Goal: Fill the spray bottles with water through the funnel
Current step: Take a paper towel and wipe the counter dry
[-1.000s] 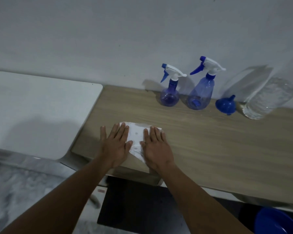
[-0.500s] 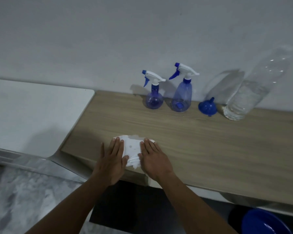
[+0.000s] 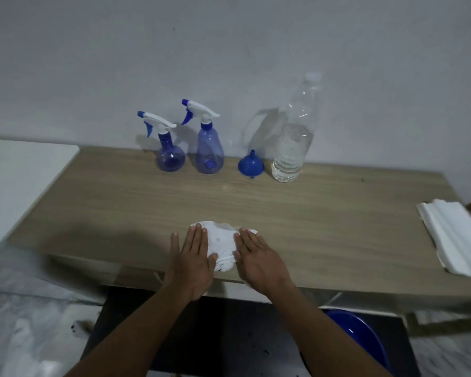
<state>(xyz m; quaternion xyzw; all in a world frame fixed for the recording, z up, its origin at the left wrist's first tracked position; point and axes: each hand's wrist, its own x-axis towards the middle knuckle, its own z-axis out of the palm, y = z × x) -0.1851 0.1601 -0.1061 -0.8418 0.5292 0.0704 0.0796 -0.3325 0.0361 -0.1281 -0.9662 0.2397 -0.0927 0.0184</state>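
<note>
**Hands wiping along the near edge; filling not yet begun**

Head view: both hands are lying flat, fingers straight and spread, pressing a crumpled white cloth (image 3: pixel 220 244) onto the wood-grain tabletop (image 3: pixel 120 202) at its near edge. The left hand (image 3: pixel 192 261) is covering the cloth's 9 o'clock side and the right hand (image 3: pixel 259 258) its 3 o'clock side. Neither is pinching anything.

Compared with a second ago, the cloth and hands are sitting further toward 3 o'clock along the edge, now below the taller bottle rather than left of both. This looks like wiping, so the task's items are going untouched.

At 12 o'clock from the hands, against the wall, a round-bodied blue translucent spray bottle (image 3: pixel 170 156) and a taller cone-bodied one (image 3: pixel 209 151) are standing upright, long axes vertical, white trigger heads on, nozzles pointing to 9 o'clock. Toward 1 o'clock a small blue plastic funnel (image 3: pixel 247 164) is resting mouth down, spout up. Just beside it a tall clear plastic water bottle (image 3: pixel 291 148), partly full, is standing upright.

I judge the trigger heads must be coming off first.
</note>
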